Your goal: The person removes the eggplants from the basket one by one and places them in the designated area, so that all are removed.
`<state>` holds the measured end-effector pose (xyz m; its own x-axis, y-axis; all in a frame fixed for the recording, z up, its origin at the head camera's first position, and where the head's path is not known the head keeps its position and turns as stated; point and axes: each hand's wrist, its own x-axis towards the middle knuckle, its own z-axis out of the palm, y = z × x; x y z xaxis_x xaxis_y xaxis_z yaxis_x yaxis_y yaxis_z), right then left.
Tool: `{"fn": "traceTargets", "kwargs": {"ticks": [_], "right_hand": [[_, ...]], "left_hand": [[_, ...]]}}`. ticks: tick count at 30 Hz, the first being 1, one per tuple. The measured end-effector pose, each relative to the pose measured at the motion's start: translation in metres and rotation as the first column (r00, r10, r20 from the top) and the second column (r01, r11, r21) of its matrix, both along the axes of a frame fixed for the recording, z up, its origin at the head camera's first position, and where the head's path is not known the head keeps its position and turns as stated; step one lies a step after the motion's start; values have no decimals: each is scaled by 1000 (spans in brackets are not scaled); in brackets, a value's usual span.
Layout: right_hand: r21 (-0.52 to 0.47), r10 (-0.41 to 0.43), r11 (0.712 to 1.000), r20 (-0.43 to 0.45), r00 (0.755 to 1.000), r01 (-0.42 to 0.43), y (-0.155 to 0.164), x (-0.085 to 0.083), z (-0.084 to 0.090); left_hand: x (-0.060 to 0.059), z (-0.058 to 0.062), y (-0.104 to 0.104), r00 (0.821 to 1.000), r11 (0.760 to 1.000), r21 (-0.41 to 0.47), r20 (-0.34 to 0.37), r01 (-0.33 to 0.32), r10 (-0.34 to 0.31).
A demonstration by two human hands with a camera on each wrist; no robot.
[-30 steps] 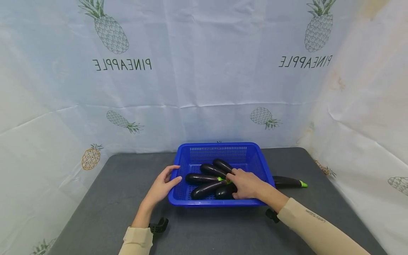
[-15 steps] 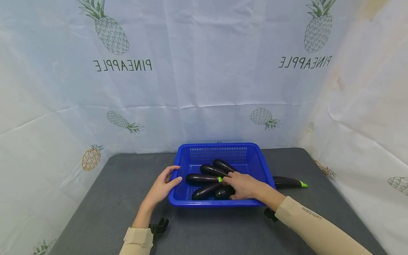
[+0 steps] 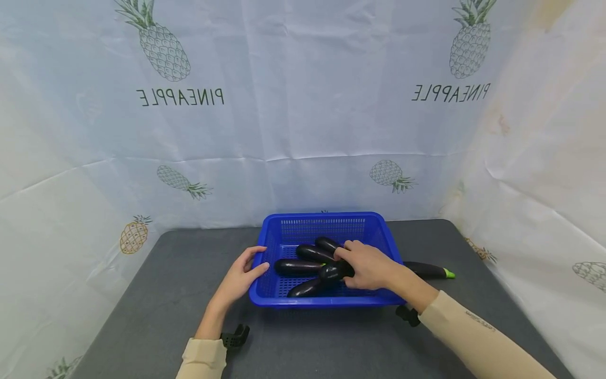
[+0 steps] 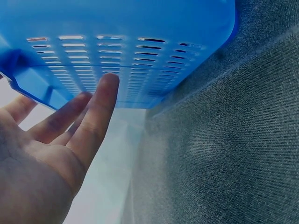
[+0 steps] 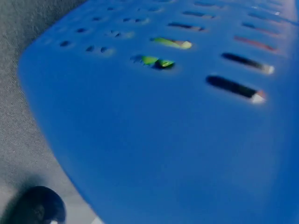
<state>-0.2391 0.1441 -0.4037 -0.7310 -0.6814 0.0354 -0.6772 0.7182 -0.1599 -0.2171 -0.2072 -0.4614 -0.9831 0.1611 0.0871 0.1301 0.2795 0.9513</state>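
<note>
A blue slotted basket (image 3: pixel 322 217) stands on the dark grey table (image 3: pixel 156 295) and holds several dark purple eggplants. My right hand (image 3: pixel 366 266) reaches into it from the right. Its fingers curl round one eggplant (image 3: pixel 333 271), which is held slightly above the eggplant (image 3: pixel 305 288) lying below it. My left hand (image 3: pixel 242 276) rests against the basket's left wall with straight fingers (image 4: pixel 100 102) and its thumb at the rim. The right wrist view shows only a blurred blue basket wall (image 5: pixel 163 140), not the hand.
One more eggplant (image 3: pixel 426 270) with a green stem lies on the table just right of the basket. Black brackets sit near both wrists (image 3: pixel 235 336) (image 3: pixel 407 314). Pineapple-print sheeting (image 3: pixel 303 105) closes in the back and sides.
My right hand has closed on an eggplant at the basket's near right and raised it a little, toward the middle. The left hand and the basket have stayed in place.
</note>
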Motion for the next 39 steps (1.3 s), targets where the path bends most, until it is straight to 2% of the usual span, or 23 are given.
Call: {"fn": "traceTargets", "kwargs": {"ticks": [11, 19, 26, 39], "right_hand": [[-85, -36, 996, -66, 997, 31, 18, 11, 19], [-136, -26, 991, -143, 989, 6, 28, 18, 34], [-166, -65, 985, -185, 981, 34, 48, 24, 45], [-197, -152, 975, -235, 960, 106, 91, 33, 45]], "left_hand": [[-1, 0, 0, 1000, 1000, 2, -8, 10, -10], [0, 0, -1, 1000, 1000, -5, -13, 2, -2], [0, 0, -1, 1000, 1000, -3, -14, 9, -9], [-1, -1, -3, 1000, 999, 21, -8, 28, -27]]}}
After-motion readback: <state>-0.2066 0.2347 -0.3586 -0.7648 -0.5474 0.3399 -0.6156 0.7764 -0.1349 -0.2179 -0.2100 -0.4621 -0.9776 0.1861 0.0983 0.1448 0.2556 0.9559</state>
